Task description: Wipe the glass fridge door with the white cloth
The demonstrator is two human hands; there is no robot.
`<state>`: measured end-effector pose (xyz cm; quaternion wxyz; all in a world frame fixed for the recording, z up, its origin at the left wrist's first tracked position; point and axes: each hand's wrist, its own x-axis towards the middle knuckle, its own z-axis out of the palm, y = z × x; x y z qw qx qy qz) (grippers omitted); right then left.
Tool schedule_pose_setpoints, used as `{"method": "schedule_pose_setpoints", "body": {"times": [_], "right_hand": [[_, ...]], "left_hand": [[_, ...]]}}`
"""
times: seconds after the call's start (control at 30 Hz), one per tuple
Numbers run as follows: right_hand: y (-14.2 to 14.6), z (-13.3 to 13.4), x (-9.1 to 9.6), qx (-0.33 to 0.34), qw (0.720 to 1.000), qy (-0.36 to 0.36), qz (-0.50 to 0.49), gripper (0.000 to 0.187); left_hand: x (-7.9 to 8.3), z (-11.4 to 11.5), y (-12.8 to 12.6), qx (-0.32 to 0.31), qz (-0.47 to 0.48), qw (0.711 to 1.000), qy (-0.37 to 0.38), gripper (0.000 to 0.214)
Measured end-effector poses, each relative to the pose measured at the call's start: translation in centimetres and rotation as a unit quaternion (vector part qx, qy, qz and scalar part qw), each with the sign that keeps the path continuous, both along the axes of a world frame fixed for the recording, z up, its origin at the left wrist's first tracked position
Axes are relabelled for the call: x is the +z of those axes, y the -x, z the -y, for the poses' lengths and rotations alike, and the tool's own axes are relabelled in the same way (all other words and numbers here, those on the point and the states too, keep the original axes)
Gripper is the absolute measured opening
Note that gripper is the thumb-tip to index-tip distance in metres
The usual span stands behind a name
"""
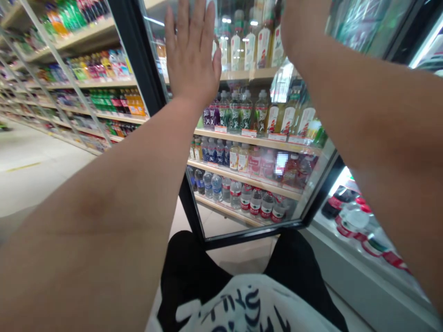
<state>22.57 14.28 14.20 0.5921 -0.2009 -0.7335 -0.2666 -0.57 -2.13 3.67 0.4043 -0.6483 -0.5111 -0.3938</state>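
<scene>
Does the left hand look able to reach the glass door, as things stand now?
Probably yes: the left hand is held flat, on or just before the glass door, with nothing visible between them.

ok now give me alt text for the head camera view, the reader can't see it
A person's open left hand, back to the camera, is raised at a black-framed glass door showing shelved drink bottles; the right hand is mostly cut off by the top edge. Stocked store shelves stand at left, more bottles at lower right.
</scene>
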Motion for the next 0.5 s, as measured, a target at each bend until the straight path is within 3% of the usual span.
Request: {"method": "schedule_pose_setpoints", "body": {"times": [0.07,0.13,0.17,0.23,0.3,0.37,0.43,0.5], "right_hand": [[0.1,2.5,-2.5,-0.106,0.992,0.005,0.069,0.063],[0.4,5.2,-5.3,-0.122,0.954,-0.063,0.268,0.062],[0.3,6.3,-6.2,-0.12,0.938,-0.075,0.316,0.059],[-0.2,7.0,-6.8,-0.156,0.951,-0.047,0.264,0.06],[-0.9,6.5,-6.3,-0.215,0.969,0.02,0.121,0.066],[-1.3,5.9,-6.1,-0.248,0.966,0.065,0.028,0.071],[-1.3,6.0,-7.1,-0.234,0.969,0.048,0.062,0.07],[-1.2,6.6,-8.5,-0.187,0.966,-0.009,0.179,0.064]], "left_hand": [[0.0,-0.4,0.2,-0.006,-0.008,1.0,-0.016,0.081],[0.0,-0.6,0.4,-0.02,-0.005,0.999,-0.025,0.081],[0.0,-0.7,0.4,-0.023,-0.003,0.999,-0.023,0.081],[0.0,-0.6,0.4,-0.023,0.002,1.0,-0.012,0.083],[0.1,-0.4,0.3,-0.025,0.008,1.0,-0.007,0.083],[0.1,-0.3,0.1,-0.039,0.013,0.999,-0.011,0.084],[0.0,-0.3,0.0,-0.052,0.019,0.998,-0.01,0.085],[0.0,-0.2,-0.1,-0.051,0.018,0.999,-0.003,0.085]]}}
